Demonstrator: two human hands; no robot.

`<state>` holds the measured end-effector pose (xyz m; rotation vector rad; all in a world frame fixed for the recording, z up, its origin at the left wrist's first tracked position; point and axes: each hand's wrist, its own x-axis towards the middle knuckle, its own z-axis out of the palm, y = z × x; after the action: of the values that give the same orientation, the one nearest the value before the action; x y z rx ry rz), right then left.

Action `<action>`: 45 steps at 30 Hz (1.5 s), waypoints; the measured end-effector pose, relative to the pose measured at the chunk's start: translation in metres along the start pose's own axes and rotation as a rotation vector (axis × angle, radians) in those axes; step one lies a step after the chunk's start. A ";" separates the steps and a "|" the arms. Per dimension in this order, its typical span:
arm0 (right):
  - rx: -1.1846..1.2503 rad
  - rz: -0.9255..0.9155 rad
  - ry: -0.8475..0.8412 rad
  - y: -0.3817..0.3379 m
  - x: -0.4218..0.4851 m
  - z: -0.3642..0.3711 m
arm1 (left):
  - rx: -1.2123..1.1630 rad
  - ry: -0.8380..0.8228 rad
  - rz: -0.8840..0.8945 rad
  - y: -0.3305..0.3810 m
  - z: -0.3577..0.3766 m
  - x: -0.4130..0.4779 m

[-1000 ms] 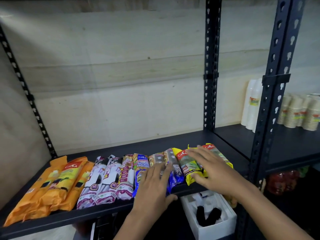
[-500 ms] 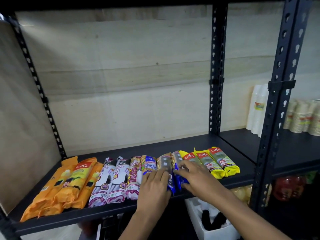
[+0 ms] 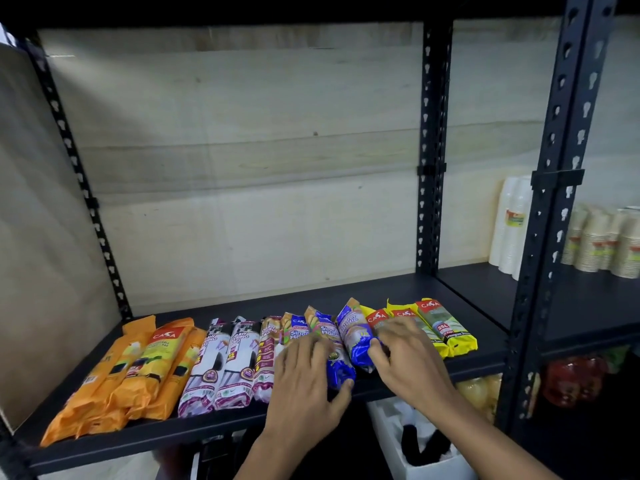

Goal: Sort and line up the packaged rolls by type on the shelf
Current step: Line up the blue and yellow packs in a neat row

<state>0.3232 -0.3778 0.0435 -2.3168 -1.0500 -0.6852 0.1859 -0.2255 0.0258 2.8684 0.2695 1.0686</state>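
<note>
Two hands cover part of the row, so I cannot read every pack. My left hand (image 3: 304, 382) lies palm-down with fingers spread flat over the near ends of the blue rolls (image 3: 332, 344), thumb hooked under one foil end at the front edge of the shelf (image 3: 398, 292); it presses rather than clasps. My right hand (image 3: 405, 355) has its fingers curled onto the crumpled blue end of the rightmost blue roll, and whether they actually pinch it I cannot tell. I count three orange packs (image 3: 138, 368) at the far left, three white-and-purple rolls (image 3: 225, 365) next, three blue ones, possibly a fourth under my left hand, then three yellow rolls (image 3: 440, 327), one half hidden by my right hand. All lie side by side along the shelf front. Stacked cups (image 3: 602, 240) at right are cut off by the frame edge.
</note>
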 end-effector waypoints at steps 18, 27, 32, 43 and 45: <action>-0.090 -0.302 -0.284 0.003 0.012 0.002 | 0.048 -0.162 0.072 -0.014 0.009 0.001; -0.057 -0.318 -0.164 0.021 0.002 0.001 | 0.068 -0.114 0.037 -0.009 0.016 -0.002; -0.046 -0.322 -0.282 0.016 0.000 -0.001 | 0.075 -0.161 0.022 -0.010 0.014 0.006; 0.069 -0.190 -0.277 0.004 -0.012 0.021 | 0.207 -0.173 -0.021 -0.001 0.030 0.023; 0.043 -0.192 -0.292 0.003 -0.009 0.017 | 0.177 -0.229 -0.003 -0.004 0.026 0.024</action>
<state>0.3241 -0.3737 0.0246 -2.3456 -1.4176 -0.3946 0.2196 -0.2175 0.0212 3.1092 0.3697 0.7395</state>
